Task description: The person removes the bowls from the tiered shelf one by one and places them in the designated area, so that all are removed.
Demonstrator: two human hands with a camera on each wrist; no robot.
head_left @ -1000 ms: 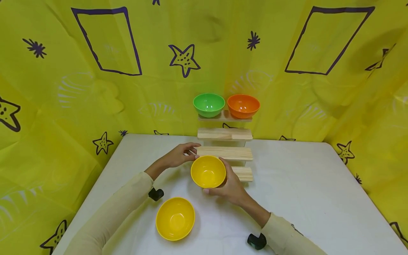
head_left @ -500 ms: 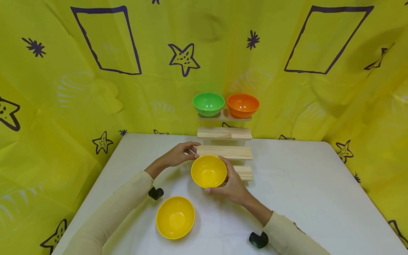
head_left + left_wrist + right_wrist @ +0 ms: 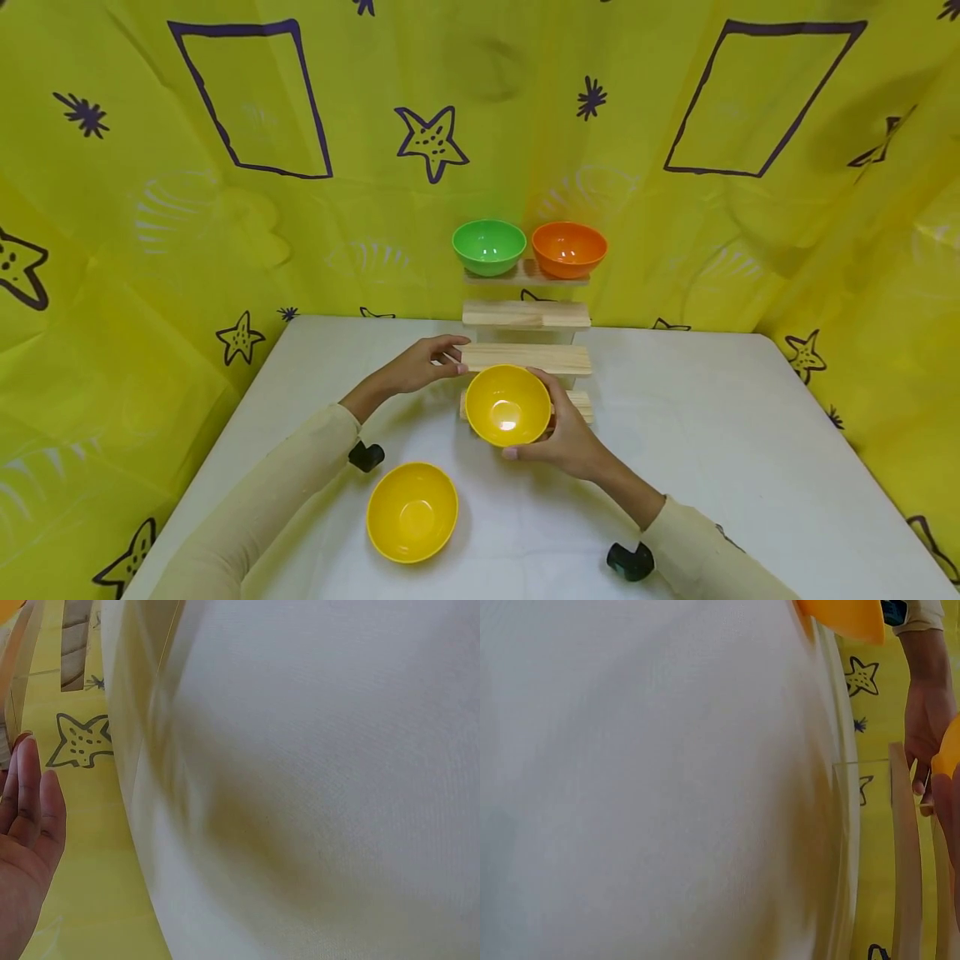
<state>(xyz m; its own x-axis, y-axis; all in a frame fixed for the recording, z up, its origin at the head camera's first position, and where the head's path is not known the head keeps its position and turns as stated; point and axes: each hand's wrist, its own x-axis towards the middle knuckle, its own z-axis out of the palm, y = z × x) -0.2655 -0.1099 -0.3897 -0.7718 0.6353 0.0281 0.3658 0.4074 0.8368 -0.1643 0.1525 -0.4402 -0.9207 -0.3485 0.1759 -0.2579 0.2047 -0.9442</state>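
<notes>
My right hand point(image 3: 567, 435) grips a yellow bowl point(image 3: 507, 406) from its right side and underside, holding it tilted toward me just in front of a wooden stepped shelf point(image 3: 527, 359), over the lowest step. My left hand point(image 3: 423, 363) rests with straight fingers against the left end of the second step; the left wrist view shows its fingers point(image 3: 28, 802) extended. A second yellow bowl point(image 3: 412, 511) sits on the white table point(image 3: 712, 433) near me, left of centre. A green bowl point(image 3: 489, 247) and an orange bowl point(image 3: 569, 249) stand side by side on the top step.
Yellow cloth with purple stars and rectangles point(image 3: 247, 100) walls in the table on three sides. The third step point(image 3: 526, 314) carries nothing. In the right wrist view the step planks point(image 3: 904, 862) show edge-on beside my left hand point(image 3: 926, 724).
My right hand has carried the yellow bowl a little to the right, over the lowest step. The left hand and the other bowls have stayed put.
</notes>
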